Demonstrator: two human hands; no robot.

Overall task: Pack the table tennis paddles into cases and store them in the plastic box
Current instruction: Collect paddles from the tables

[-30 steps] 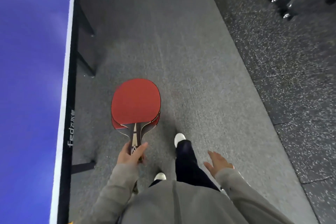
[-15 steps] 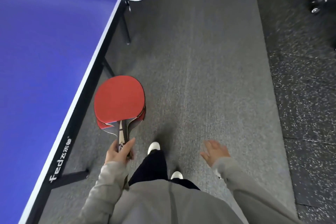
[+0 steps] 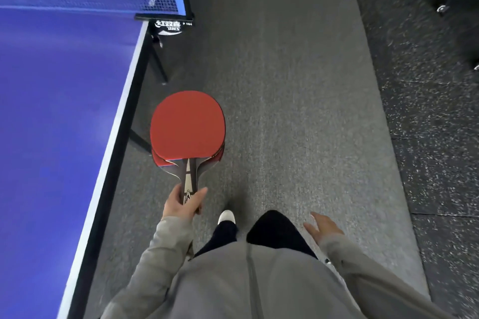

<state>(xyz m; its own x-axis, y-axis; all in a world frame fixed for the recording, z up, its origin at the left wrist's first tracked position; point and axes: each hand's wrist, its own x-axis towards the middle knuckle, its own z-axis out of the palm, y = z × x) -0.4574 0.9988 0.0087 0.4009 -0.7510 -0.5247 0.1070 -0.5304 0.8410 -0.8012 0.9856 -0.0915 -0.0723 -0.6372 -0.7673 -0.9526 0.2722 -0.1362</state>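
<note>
The left hand has its fingers closed around the handles of two stacked paddles, whose red blades extend forward from the fingers, above the grey floor and beside the blue surface. The paddles look light and stiff, the rubber faces probably grippy and easy to mark, so the handles are the best place to hold. The right hand is open and holds nothing. The lower paddle is mostly hidden; no cases or plastic box are in view.
</note>
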